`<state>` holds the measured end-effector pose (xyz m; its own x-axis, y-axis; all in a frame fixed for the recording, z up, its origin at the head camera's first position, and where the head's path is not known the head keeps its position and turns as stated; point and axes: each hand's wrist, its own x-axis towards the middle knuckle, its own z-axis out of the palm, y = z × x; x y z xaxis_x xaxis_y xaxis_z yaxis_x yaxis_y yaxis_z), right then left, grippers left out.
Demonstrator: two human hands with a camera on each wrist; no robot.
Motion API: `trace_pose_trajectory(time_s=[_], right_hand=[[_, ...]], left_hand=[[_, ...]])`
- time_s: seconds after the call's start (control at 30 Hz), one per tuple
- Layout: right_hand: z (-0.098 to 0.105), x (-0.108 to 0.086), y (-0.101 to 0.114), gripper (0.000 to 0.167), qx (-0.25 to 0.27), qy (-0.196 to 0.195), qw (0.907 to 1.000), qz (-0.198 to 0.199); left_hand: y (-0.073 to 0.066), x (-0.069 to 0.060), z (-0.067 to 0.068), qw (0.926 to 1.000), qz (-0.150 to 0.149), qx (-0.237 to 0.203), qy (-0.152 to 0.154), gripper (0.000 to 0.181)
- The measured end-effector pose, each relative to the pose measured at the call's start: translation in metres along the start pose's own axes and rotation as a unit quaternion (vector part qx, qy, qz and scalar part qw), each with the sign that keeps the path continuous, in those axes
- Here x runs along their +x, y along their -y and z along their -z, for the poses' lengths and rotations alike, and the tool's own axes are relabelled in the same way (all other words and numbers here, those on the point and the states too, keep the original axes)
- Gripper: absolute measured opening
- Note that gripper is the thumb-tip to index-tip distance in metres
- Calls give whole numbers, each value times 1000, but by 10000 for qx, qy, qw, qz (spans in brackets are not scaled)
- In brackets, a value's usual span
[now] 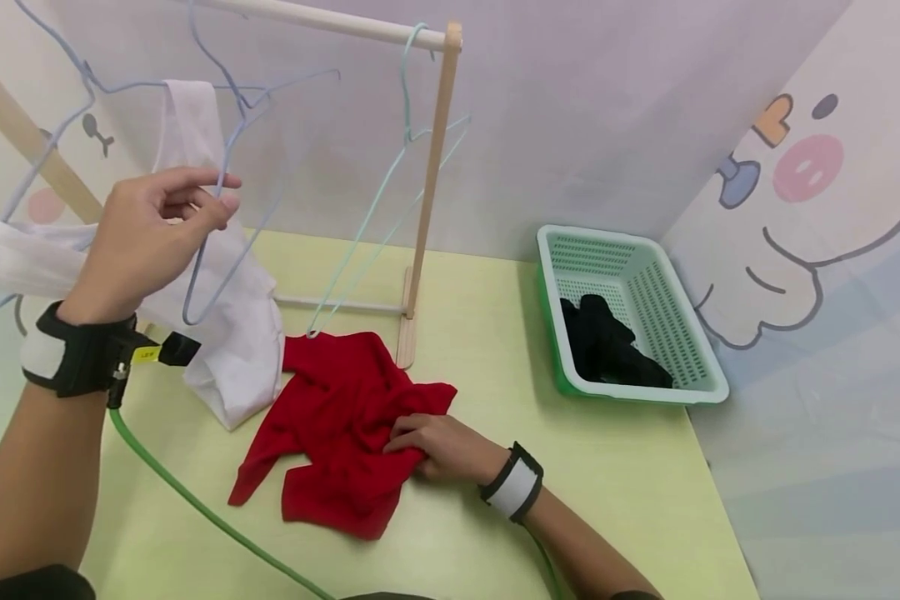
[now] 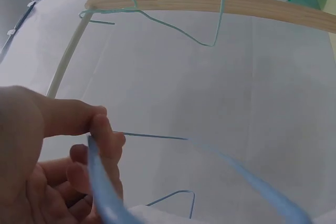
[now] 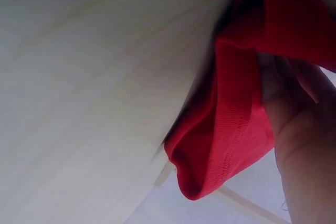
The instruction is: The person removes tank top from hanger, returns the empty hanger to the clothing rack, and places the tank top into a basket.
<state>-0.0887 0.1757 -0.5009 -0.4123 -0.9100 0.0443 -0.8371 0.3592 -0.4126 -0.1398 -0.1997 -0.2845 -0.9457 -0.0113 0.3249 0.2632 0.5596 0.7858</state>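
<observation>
In the head view the left hand (image 1: 157, 229) pinches the wire of a blue hanger (image 1: 225, 158) between thumb and fingers; the left wrist view shows the same pinch by the hand (image 2: 79, 156) on the blue wire (image 2: 105, 192). The right hand (image 1: 438, 446) grips the right side of a crumpled red garment (image 1: 345, 425) lying on the table. In the right wrist view, fingers of the right hand (image 3: 304, 114) go under a fold of the red cloth (image 3: 236, 108), partly hidden. A white garment (image 1: 232, 333) hangs behind the left hand.
A wooden rack (image 1: 431, 167) with a white rod (image 1: 330, 21) carries a mint hanger (image 1: 375, 200), whose lower end is by the red garment. At the right, a green basket (image 1: 708, 367) holds black cloth (image 1: 607, 346). A green cable (image 1: 195, 500) crosses the table (image 1: 570, 467).
</observation>
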Motion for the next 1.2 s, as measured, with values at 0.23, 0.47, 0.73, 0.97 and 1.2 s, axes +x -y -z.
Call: trace_pose_trajectory(time_s=[0.23, 0.47, 0.73, 0.97, 1.2], right_hand=[[0, 0, 2, 40, 64, 69, 9999, -139], [0, 0, 3, 41, 28, 85, 9997, -213], [0, -2, 4, 39, 188, 105, 9996, -193], [1, -9, 2, 43, 740, -199, 9962, -418], [9, -9, 0, 55, 489, -1420, 9839, -967]], left_hand=[[5, -7, 2, 9990, -14, 429, -107, 48], [5, -25, -2, 9953, -202, 584, -748, 55], [-15, -66, -16, 9381, -2074, 720, -2679, 72], [-25, -123, -56, 9314, -3638, -115, 89, 46], [36, -130, -95, 9357, -1227, 1644, 2869, 84]])
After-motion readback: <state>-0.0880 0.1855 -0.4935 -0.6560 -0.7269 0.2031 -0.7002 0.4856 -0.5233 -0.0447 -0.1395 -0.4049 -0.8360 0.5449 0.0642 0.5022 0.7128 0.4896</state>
